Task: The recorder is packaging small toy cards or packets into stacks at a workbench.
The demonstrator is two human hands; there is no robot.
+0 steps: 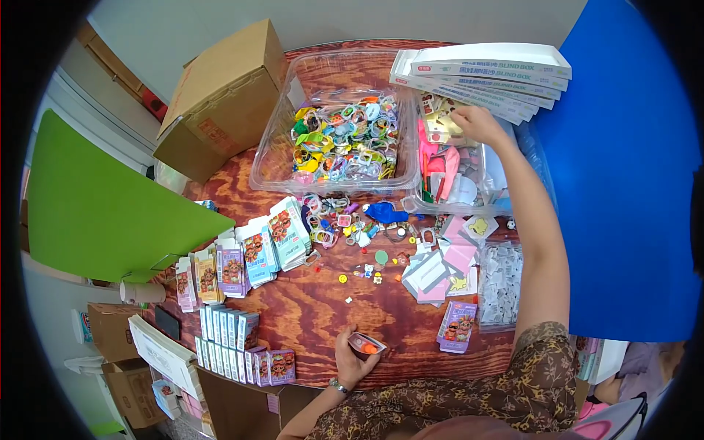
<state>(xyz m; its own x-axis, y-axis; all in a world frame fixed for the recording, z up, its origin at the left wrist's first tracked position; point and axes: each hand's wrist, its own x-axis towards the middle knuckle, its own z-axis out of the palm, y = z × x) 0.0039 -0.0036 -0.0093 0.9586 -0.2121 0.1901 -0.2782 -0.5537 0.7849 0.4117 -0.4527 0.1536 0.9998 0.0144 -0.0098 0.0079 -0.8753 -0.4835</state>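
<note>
Near the front edge of the table, my left hand (352, 369) is wrapped round a small open box (366, 347) with an orange item inside. My right arm stretches to the far right, where my right hand (479, 125) dips into a clear plastic bin (480, 199). Its fingers are pinched together against shiny gold cards (438, 130); whether one is gripped I cannot make out. Pink pieces (433, 155) and white round pieces (463, 191) lie below that hand in the same bin. A purple printed box (457, 327) lies to the right of my left hand.
A clear bin (265, 180) of colourful trinkets stands beside a cardboard box (220, 95). White display boxes (491, 70) rest over the right bin. Stacked small cartons (258, 253) line the left. Loose cards (433, 275) and a tub of white packets (501, 282) sit right; a blue panel (623, 183) borders them.
</note>
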